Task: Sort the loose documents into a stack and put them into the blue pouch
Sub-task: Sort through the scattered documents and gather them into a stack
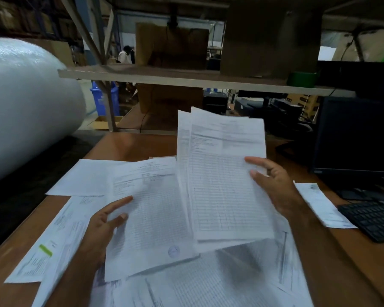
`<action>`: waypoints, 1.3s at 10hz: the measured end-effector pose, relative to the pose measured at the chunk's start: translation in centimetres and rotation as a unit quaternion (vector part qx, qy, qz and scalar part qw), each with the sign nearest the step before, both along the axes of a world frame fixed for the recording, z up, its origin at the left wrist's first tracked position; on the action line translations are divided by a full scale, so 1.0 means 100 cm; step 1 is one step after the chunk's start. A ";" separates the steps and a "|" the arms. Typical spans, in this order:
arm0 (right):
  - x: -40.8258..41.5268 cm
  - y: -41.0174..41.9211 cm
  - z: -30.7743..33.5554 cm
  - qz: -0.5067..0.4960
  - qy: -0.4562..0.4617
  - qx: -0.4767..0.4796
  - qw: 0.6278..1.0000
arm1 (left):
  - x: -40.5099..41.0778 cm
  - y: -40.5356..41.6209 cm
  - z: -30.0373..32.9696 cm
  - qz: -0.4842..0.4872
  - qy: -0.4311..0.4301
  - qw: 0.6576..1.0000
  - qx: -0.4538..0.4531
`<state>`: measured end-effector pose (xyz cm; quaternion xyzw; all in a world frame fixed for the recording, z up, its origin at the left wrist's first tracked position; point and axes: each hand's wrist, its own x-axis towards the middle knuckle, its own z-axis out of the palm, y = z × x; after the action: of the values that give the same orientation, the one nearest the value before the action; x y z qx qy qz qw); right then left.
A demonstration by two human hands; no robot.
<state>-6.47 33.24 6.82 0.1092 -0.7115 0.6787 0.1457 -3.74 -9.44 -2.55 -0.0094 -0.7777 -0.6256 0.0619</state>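
My right hand (273, 185) grips the right edge of a small stack of printed sheets (222, 173), held tilted up above the brown table (131, 145). My left hand (104, 222) holds the left edge of a single printed sheet with a round stamp (151, 216), lifted just left of the stack and partly under it. More loose documents lie spread on the table: a blank-looking sheet (87, 176) at the back left, one with a green mark (44, 247) at the left, and several below my hands (197, 284). No blue pouch is in view.
A big white roll of bubble wrap (24, 103) fills the left. A black monitor (355, 134) and keyboard (372, 218) stand at the right, with a paper (321, 204) beside them. A wooden shelf (186, 76) hangs over the table's back.
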 end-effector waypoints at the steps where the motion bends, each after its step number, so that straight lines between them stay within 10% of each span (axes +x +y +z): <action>1: -0.003 -0.019 -0.020 0.004 -0.046 0.026 0.999 | 0.000 0.008 0.003 0.005 -0.007 0.999 0.031; 3: -0.009 -0.051 -0.049 0.004 -0.064 0.012 0.998 | 0.011 0.019 0.012 0.001 -0.012 0.998 0.063; 6: -0.006 -0.104 -0.074 0.040 -0.029 0.263 0.964 | 0.017 0.024 0.013 -0.006 0.005 0.999 0.034; 7: -0.009 -0.084 -0.069 -0.068 0.016 0.267 0.961 | 0.020 0.024 0.015 -0.009 0.011 0.999 0.045; 9: -0.006 -0.065 -0.045 -0.023 -0.054 -0.116 0.991 | 0.017 0.026 0.010 0.008 0.031 0.997 0.068; 12: -0.004 -0.137 -0.089 0.027 -0.112 0.100 0.988 | 0.013 0.015 -0.006 -0.023 0.005 0.992 0.124; 13: -0.001 -0.155 -0.089 0.081 -0.143 0.054 0.985 | -0.054 -0.053 -0.051 -0.324 -0.001 0.933 0.154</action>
<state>-6.62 17.69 -2.09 0.0765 -0.7492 0.6576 -0.0189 -9.13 -14.78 -7.66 -0.2501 -0.6265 -0.7239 -0.1444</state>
